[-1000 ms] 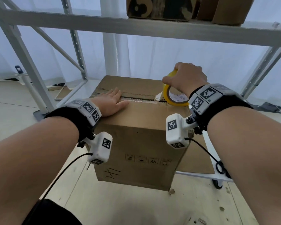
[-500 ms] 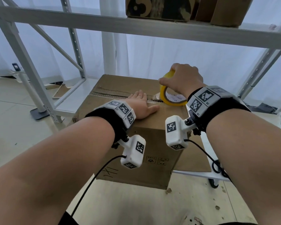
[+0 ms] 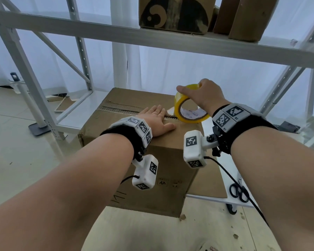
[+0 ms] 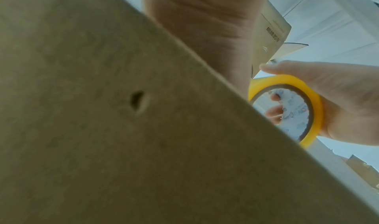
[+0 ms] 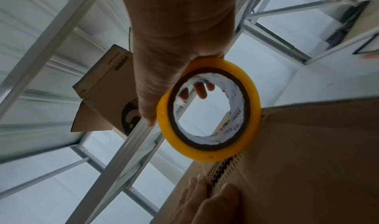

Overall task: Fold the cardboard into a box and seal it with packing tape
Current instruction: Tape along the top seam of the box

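A brown cardboard box [image 3: 152,178] stands on the floor with its top flaps closed along a centre seam [image 3: 120,109]. My left hand [image 3: 157,120] lies flat on the top, fingers straight, pressing the seam close to the tape. My right hand [image 3: 203,96] grips a yellow roll of packing tape [image 3: 187,113] standing on edge at the box's right end; the thumb lies over the roll, fingers reach through its core. In the right wrist view the tape roll [image 5: 207,111] touches the box top [image 5: 307,154] beside the left hand [image 5: 205,200]. The left wrist view shows box cardboard [image 4: 102,114] and the tape roll [image 4: 287,107].
A white metal shelving rack [image 3: 152,38] stands behind and over the box, with cardboard boxes [image 3: 174,13] on its shelf. Black scissors [image 3: 238,192] lie on a low white shelf at the right. A flat cardboard sheet [image 3: 210,182] lies behind the box. Debris dots the floor.
My left hand has slid right along the seam toward the tape roll. The right hand stays on the roll at the box's right end. The view has shifted.
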`<action>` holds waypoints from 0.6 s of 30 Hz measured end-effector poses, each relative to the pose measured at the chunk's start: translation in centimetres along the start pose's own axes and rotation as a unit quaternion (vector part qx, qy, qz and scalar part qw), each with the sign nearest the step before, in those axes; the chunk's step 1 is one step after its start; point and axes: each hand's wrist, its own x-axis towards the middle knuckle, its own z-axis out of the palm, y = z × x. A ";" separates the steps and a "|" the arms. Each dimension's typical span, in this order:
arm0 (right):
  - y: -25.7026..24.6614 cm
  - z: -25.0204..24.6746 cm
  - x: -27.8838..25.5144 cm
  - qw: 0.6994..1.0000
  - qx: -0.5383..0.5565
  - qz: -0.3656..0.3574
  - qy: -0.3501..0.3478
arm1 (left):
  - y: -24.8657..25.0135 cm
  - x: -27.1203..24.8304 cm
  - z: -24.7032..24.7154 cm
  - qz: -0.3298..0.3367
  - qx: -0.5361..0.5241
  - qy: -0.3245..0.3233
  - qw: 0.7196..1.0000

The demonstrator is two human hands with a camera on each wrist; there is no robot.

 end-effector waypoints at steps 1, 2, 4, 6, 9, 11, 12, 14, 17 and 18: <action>0.0 0.1 -0.1 1.000 -0.007 -0.004 -0.004 | 0.0 -0.1 0.1 0.003 -0.002 0.002 1.000; -0.1 0.3 -0.3 1.000 -0.018 -0.010 -0.007 | -0.1 -0.1 0.3 0.006 -0.008 0.001 1.000; -0.7 0.1 -0.4 0.999 -0.046 -0.026 -0.007 | -0.4 -0.3 0.3 0.010 -0.019 -0.001 1.000; -1.4 -0.8 -0.2 0.995 -0.081 -0.051 0.003 | -0.6 -0.3 0.1 0.012 -0.021 -0.003 1.000; -1.5 -2.1 0.3 0.986 -0.150 -0.071 0.014 | -0.8 -0.4 -0.1 0.018 -0.024 -0.004 1.000; -0.6 -2.2 0.4 0.985 -0.164 -0.052 0.002 | -0.8 -0.4 0.2 0.023 -0.019 -0.005 1.000; -0.1 -2.0 0.3 0.986 -0.162 -0.042 -0.001 | -0.9 -0.3 0.3 0.024 -0.016 -0.006 1.000; 0.5 -1.5 0.4 0.986 -0.161 -0.037 0.005 | -0.9 0.0 0.4 0.023 -0.012 -0.006 1.000; 0.7 -1.2 0.4 0.989 -0.141 -0.044 0.017 | -0.8 0.0 0.5 0.019 -0.011 -0.011 1.000; 0.8 -1.2 0.3 0.989 -0.136 -0.046 0.020 | -0.7 -0.1 0.4 0.016 -0.009 -0.011 1.000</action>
